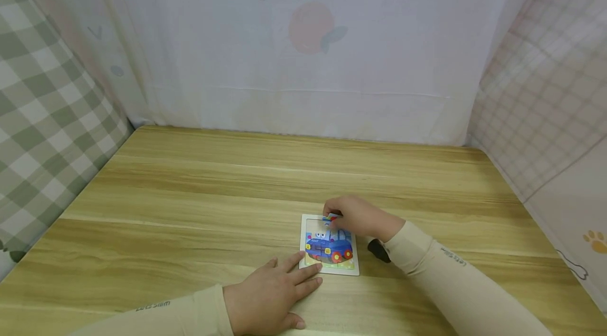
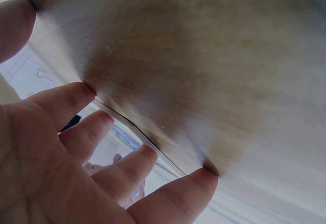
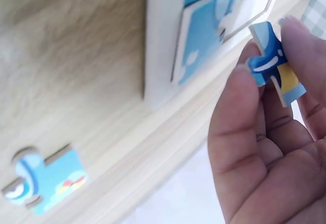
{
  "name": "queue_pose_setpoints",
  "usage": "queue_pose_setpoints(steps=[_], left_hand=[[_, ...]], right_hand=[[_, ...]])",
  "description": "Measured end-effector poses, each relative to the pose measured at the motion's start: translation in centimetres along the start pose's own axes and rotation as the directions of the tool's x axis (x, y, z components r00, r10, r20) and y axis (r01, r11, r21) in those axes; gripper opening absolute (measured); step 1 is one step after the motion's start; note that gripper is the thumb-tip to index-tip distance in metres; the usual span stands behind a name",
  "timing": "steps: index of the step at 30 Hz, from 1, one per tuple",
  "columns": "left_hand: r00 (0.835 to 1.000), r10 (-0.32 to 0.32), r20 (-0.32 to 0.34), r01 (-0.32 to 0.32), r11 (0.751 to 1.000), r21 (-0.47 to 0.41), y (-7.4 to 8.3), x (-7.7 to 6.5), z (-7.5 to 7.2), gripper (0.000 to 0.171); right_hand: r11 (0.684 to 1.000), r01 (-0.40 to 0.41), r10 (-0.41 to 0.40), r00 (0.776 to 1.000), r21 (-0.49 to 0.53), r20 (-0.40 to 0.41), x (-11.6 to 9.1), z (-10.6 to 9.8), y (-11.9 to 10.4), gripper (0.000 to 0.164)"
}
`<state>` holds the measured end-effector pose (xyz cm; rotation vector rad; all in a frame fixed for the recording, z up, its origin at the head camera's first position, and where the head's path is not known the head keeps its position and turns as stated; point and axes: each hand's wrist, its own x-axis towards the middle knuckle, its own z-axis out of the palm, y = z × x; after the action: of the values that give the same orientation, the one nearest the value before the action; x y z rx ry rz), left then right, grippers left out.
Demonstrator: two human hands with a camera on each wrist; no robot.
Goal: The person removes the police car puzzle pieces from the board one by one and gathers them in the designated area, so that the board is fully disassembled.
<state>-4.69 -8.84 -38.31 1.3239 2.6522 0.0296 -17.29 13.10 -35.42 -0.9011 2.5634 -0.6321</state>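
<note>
A square jigsaw puzzle with a white frame (image 1: 303,230) lies on the table. A blue cartoon car (image 1: 332,245) fills its lower part, and the upper left inside the frame is bare. My left hand (image 1: 272,296) is spread flat, its fingertips at the frame's lower left corner and on the wood beside it. Above the frame's far edge, my right hand (image 1: 358,217) pinches a puzzle piece (image 3: 272,63) between thumb and fingers. That piece is blue with a yellow patch and is tilted. In the right wrist view, another light blue puzzle piece (image 3: 56,178) lies loose on the table.
The wood-grain table (image 1: 213,194) is bordered by a pale curtain (image 1: 213,62) at the back, green checked cloth (image 1: 42,88) on the left and a pale grid-patterned cloth (image 1: 545,62) on the right. A black object (image 1: 379,250) shows beneath my right wrist.
</note>
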Motion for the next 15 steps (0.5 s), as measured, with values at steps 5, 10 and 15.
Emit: queue_pose_setpoints(steps=[5,10,15], left_hand=[[1.0,-0.002,0.006,0.002,1.0,-0.006,0.0,0.0,-0.1,0.066],[1.0,-0.005,0.002,0.005,1.0,-0.004,0.1,0.0,0.0,0.066],[1.0,-0.005,0.002,0.005,1.0,-0.006,0.1,0.0,0.1,0.067]], right_hand=[[1.0,-0.005,0.005,1.0,-0.013,-0.014,-0.2,-0.3,0.8,0.01],[0.998,-0.064,0.063,0.998,-0.02,-0.022,-0.6,-0.8,1.0,0.019],[0.998,-0.055,0.052,0.997,-0.04,-0.052,-1.2,-1.4,1.5,0.02]])
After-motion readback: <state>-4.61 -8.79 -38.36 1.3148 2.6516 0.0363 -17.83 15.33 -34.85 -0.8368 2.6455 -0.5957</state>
